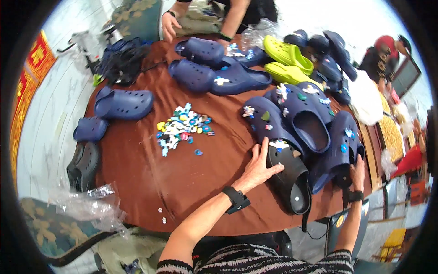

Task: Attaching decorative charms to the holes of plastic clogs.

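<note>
Patterned shirt [255, 261]: foreground, nearer the wearer than the landmark, a black clog [292, 182] on brown cloth [214, 182]. Left hand [256, 171]: at the black clog's left, fingers spread and unclenched, thumb against its upper. Right hand [358, 176]: right of the black clog, at a decorated navy clog [336, 144]; whether its fingers grasp cannot be told. Charm pile [183, 129]: left of and beyond the black clog.

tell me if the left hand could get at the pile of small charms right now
Probably yes: the left hand is spread at the black clog, and the pile of small charms lies farther left, with just brown cloth between and no clog in the way.
</note>
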Tool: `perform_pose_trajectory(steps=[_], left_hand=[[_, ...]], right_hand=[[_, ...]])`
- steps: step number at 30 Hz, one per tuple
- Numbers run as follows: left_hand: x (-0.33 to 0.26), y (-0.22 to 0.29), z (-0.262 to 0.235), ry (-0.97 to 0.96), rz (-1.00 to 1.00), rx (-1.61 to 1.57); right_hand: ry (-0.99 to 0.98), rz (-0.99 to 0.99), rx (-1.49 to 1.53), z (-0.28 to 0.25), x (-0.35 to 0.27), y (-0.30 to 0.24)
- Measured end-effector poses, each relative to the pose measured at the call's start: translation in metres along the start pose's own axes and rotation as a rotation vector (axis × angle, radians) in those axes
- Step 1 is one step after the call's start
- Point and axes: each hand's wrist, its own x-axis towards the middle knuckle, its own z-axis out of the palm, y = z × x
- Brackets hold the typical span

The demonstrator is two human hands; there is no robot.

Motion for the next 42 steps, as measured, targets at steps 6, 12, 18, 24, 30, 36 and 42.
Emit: perform_pose_trajectory(steps=[6,12,18,24,30,36,42], left_hand=[[-0.012,-0.001,-0.022,-0.08,0.085,-0.017],[-0.049,-0.018,-0.071,0.058,0.019,0.19],[-0.078,-0.039,-0.144,0.267,0.062,0.396],[-0.096,-0.042,-0.273,0.526,0.015,0.517],[-0.095,-0.08,-0.416,1.078,0.099,0.976],[-0.082,-0.104,-0.469,1.092,-0.161,1.157],[-0.1,-0.068,-0.445,0.888,-0.133,1.144]], right_hand=[[0.418,-0.395,0.113,-0.14,-0.006,-0.151],[-0.04,-1.241,0.271,-0.114,-0.06,-0.396],[0.008,-1.348,-0.314,0.0,-0.046,-0.442],[0.071,-1.354,-0.398,0.034,-0.002,-0.396],[-0.001,-1.36,-0.349,0.021,-0.021,-0.403],[-0.171,-1.337,-0.134,-0.001,-0.047,-0.414],[-0.201,-1.438,0.03,-0.038,-0.067,-0.446]])
